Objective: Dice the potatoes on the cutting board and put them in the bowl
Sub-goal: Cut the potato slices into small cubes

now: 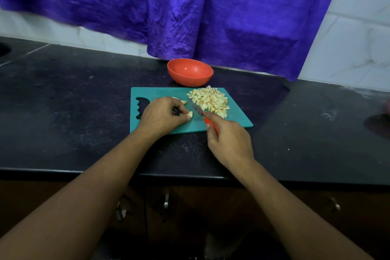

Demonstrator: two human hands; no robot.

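A black counter (63, 112) carries a teal cutting board (164, 93), with an orange bowl (190, 81) just behind its far edge. Diced potato (209, 99) is heaped toward the board's far right corner. Mid-board, the left hand (162, 115) pinches a small potato piece (190, 114). The right hand (230, 139) grips a red-handled knife (198, 111).

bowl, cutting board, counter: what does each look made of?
Bowl: likely plastic. Glossy orange-red, one even colour, soft highlight inside.
Cutting board: likely plastic. Matte teal, thin, with a moulded wavy grip cutout.
Counter: probably polished dark stone. Speckled, faintly reflective, with a seam line at the far left.
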